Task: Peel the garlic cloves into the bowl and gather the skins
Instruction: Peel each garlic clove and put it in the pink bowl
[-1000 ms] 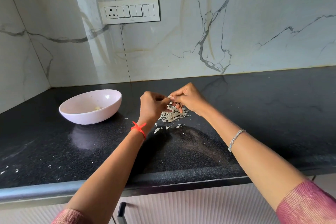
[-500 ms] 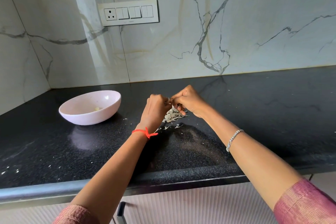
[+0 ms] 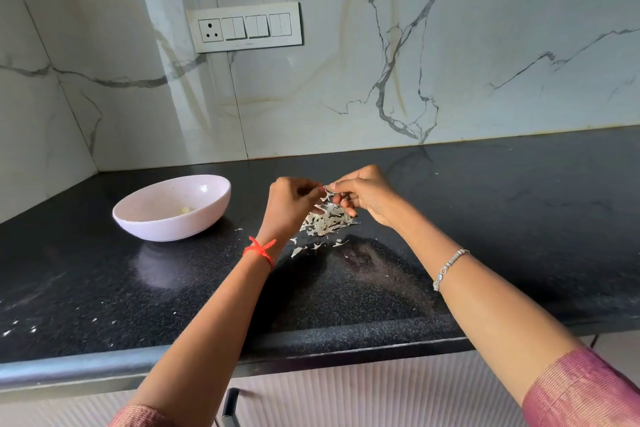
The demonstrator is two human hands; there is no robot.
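Left hand (image 3: 291, 208) and right hand (image 3: 369, 198) parted slightly, fingers (image 3: 343, 186) apparently pinching garlic skin (image 3: 327, 191) (pile (image 3: 329, 224) below)

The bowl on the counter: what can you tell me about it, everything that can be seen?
The bowl is pale pink, round and shallow, with a wide mouth and sloping sides. It looks like glossy, faintly speckled ceramic or melamine. It stands upright on the black counter near the left corner, and the counter shows its reflection in front. Inside lies one small pale yellow piece, apparently a peeled clove. The left hand and right hand are to its right, not touching it.
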